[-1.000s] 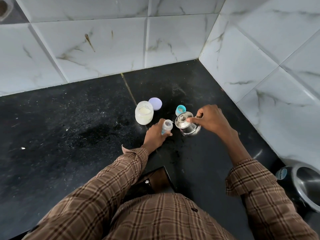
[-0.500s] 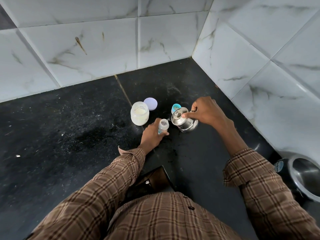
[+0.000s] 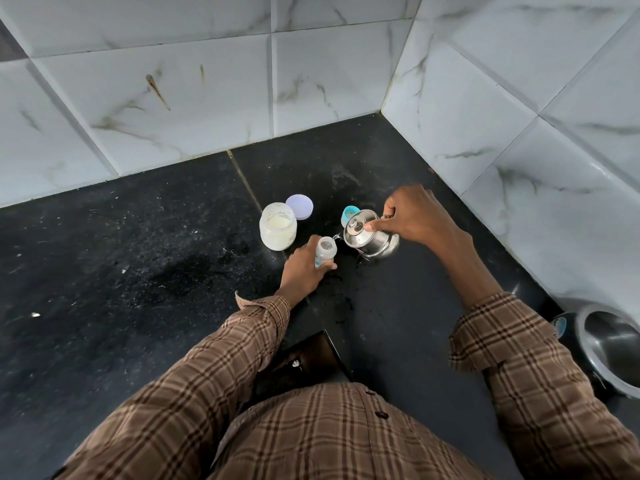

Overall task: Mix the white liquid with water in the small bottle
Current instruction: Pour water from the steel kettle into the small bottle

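Pouring water from the small steel kettle into the small bottle

Right hand (image 3: 417,216) grips the tilted steel kettle (image 3: 372,239), thumb steadying its lid; left hand (image 3: 304,266) clasps the small bottle (image 3: 325,251) just beside its spout; best to tip gently, spout kept over the narrow mouth.

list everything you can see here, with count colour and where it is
small bottle: 1, clear with blue print, upright on the counter, gripped by the left hand
steel kettle: 1, silver, tilted with its spout at the bottle's mouth
glass jar: 1, clear, white liquid inside, open, left of the bottle
jar lid: 1, lilac, behind the jar
bottle cap: 1, teal, behind the kettle
steel pot: 1, silver and black, right edge
counter: 1, black
wall tiles: several, white marbled
sleeves: 2, brown check
left hand: 1, on the bottle
right hand: 1, on the kettle's handle, thumb on its lid
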